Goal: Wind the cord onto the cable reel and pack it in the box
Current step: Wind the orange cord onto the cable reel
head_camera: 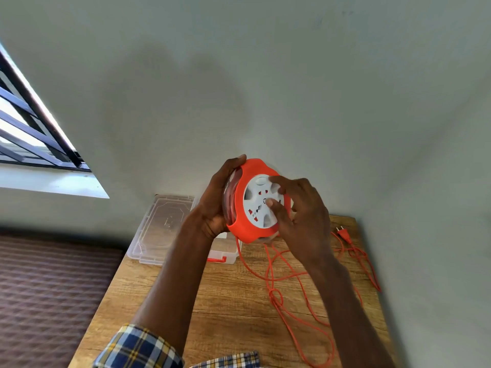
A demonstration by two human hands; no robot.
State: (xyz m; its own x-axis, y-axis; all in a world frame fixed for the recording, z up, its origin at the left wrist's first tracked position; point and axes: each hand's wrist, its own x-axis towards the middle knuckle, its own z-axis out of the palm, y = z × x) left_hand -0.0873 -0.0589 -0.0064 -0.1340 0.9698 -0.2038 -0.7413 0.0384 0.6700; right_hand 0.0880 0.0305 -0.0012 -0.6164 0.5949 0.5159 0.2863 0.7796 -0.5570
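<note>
Nearest the camera, most of the orange cord (pixel 276 296) lies slack in loose, crossing loops on the wooden desk (pixel 225 301), so winding looks far from finished. To wind well, the person should let those loops feed up freely and watch the crossing near the middle, which could pull into a knot.

Above the desk, the left hand (pixel 215 203) grips the cable reel (pixel 255 200) by its rim, fingers curled round the edge, holding it clear of the desk. The right hand (pixel 300 213) rests its fingers (pixel 273 181) on the white socket face, seemingly to turn it; steady, even turns with the left hand firm should lay the cord neatly.

Farther back on the right, the plug (pixel 342 232) lies on the desk and should go in last. At the desk's far left, the clear box (pixel 223 256) stands open, its lid (pixel 159 229) beside it.
</note>
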